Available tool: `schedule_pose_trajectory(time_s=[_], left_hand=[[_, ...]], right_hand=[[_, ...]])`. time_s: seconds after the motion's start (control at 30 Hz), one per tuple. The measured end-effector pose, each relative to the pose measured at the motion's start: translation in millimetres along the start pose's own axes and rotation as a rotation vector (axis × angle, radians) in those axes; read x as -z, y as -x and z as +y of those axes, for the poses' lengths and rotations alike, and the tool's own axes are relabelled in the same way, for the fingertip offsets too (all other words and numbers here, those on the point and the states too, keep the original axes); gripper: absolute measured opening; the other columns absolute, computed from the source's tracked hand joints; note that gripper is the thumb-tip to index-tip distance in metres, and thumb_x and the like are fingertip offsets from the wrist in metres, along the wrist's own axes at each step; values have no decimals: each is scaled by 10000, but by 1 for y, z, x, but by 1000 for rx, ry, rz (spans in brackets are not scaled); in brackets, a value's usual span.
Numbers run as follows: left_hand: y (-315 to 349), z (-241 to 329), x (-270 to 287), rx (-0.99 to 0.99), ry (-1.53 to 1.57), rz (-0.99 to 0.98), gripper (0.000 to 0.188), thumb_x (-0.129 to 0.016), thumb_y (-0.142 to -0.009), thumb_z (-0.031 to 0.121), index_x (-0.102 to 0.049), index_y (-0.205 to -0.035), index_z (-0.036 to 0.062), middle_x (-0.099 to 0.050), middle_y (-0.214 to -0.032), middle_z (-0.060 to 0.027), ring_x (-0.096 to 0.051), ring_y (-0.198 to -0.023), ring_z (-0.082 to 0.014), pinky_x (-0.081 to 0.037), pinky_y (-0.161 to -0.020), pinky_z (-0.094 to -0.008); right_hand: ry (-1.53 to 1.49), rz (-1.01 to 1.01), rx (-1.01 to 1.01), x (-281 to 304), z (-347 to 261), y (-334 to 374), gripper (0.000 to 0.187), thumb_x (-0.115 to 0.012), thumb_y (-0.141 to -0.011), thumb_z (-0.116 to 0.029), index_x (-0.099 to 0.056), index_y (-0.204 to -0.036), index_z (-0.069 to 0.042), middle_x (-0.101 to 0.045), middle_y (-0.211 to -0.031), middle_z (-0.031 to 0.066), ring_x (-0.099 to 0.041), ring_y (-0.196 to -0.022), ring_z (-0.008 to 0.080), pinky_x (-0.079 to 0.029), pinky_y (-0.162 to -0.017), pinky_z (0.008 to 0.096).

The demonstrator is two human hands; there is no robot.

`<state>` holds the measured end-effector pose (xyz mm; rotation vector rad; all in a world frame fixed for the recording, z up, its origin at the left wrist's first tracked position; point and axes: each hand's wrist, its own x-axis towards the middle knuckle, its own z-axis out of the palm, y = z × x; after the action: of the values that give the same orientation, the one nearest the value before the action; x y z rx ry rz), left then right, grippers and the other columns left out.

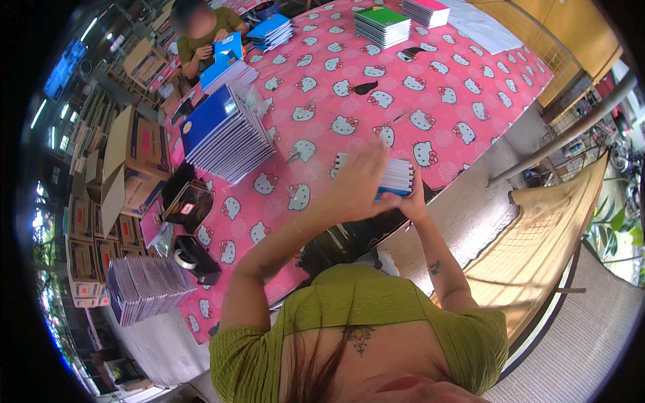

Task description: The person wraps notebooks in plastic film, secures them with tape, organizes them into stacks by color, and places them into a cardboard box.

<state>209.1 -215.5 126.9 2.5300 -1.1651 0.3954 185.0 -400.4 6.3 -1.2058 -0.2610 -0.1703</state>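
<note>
A small stack of spiral-bound notebooks (pixel 398 176) with white page edges and a blue cover is at the table's near edge, in front of my chest. My right hand (pixel 412 199) grips it from the right and below, fingers bent around its side. Across the stack's left part lies my left hand (pixel 363 180), its fingers stretched out and smeared by motion; they hide part of the notebooks. A tall stack of blue-covered notebooks (pixel 232 138) stands to the left of my left hand on the pink patterned tablecloth (pixel 322 144).
Green notebooks (pixel 381 28) and pink notebooks (pixel 426 12) are stacked at the far side. Another person (pixel 208 40) handles blue notebooks at the far left. A black tape dispenser (pixel 195 258), purple notebooks (pixel 149 287) and cardboard boxes (pixel 138 161) are at left. A metal pole (pixel 564 131) slants at right.
</note>
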Motion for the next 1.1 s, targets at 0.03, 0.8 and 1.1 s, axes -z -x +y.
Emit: schedule_pose_trajectory(time_s=[0.03, 0.8, 1.1], left_hand=[[0, 3, -5, -48, -44, -163, 1117, -781, -723, 475, -200, -1484, -100, -242, -1525, -330, -224, -1453, -430, -213, -1177, -494], [347, -76, 102, 1335, 1178, 918, 608, -772, -834, 358, -544, -1264, -6, -653, -1114, -104, -660, -952, -207, -561, -824, -352], [373, -62, 38, 1492, 1374, 696, 656, -765, -826, 398, -540, -1278, -22, -643, -1154, -139, -656, -994, -214, -557, -847, -328]], right_hand=[[42, -8, 12, 1, 1, 0, 836, -904, -659, -111, -406, -1326, -37, -579, -1172, 89, -582, -1089, 171, -490, -937, 333], [1258, -955, 147, -150, 97, 43, 818, -666, -814, -527, -400, -1461, -103, -307, -1566, 126, -248, -1461, 340, -164, -1139, 642], [1325, -1015, 109, -144, 81, 34, 948, -738, -701, -579, -407, -1481, -152, -354, -1548, 100, -248, -1463, 334, -187, -1152, 589]])
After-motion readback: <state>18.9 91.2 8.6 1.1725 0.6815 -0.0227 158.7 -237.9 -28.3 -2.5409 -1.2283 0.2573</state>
